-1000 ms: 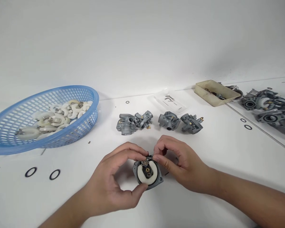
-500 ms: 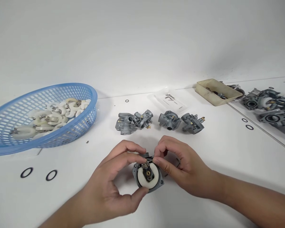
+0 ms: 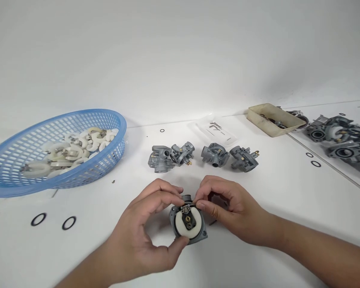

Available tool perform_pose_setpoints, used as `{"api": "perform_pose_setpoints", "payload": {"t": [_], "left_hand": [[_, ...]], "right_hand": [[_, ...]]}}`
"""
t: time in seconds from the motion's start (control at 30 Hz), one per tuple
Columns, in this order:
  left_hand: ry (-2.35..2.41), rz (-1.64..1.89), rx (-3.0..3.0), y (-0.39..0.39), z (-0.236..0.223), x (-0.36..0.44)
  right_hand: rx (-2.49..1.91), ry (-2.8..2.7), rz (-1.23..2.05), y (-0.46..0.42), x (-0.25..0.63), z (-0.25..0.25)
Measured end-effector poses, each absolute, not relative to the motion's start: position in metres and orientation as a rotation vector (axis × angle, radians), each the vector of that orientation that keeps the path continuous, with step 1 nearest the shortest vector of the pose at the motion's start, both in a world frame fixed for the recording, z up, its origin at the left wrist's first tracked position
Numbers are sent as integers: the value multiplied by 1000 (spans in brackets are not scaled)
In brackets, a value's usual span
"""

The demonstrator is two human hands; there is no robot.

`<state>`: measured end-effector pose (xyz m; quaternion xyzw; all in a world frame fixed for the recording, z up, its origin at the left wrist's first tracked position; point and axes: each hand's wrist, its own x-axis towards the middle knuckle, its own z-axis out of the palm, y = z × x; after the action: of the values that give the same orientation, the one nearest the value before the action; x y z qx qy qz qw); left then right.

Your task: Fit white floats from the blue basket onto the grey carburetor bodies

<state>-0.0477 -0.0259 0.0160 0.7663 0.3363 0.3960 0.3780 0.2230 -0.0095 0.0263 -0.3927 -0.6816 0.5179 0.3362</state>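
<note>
A grey carburetor body [image 3: 202, 236] stands on the white table with its open bowl side toward me. Inside it sits a white C-shaped float [image 3: 195, 226] around a brass jet. My left hand [image 3: 151, 228] grips the body between the thumb at the lower rim and fingers at the upper edge. At the float's hinge, my right hand [image 3: 228, 206] pinches a thin metal pin [image 3: 192, 204] between thumb and forefinger. The pin lies across the hinge posts; how deep it reaches into them is hard to see.
A blue basket [image 3: 121, 150] of white floats stands at left. Several carburetors [image 3: 215, 155] line up behind my hands, before a clear bag [image 3: 228, 138] of small pins. A cream tray [image 3: 255, 118] and a carburetor pile [image 3: 345, 150] are at right. Black rings [image 3: 69, 223] lie around.
The whole view has shifted slightly. My right fingertips still pinch the pin at the hinge, and my left hand keeps its hold on the carburetor body.
</note>
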Motion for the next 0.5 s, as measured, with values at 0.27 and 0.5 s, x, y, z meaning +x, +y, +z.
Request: {"api": "perform_pose_setpoints", "payload": {"t": [0.27, 0.5], "left_hand": [[948, 1062, 2026, -24, 25, -43], [905, 1090, 2065, -25, 24, -43]], "right_hand": [[-1038, -1648, 1575, -8, 223, 28], [-1013, -1620, 1635, -5, 225, 29]]}}
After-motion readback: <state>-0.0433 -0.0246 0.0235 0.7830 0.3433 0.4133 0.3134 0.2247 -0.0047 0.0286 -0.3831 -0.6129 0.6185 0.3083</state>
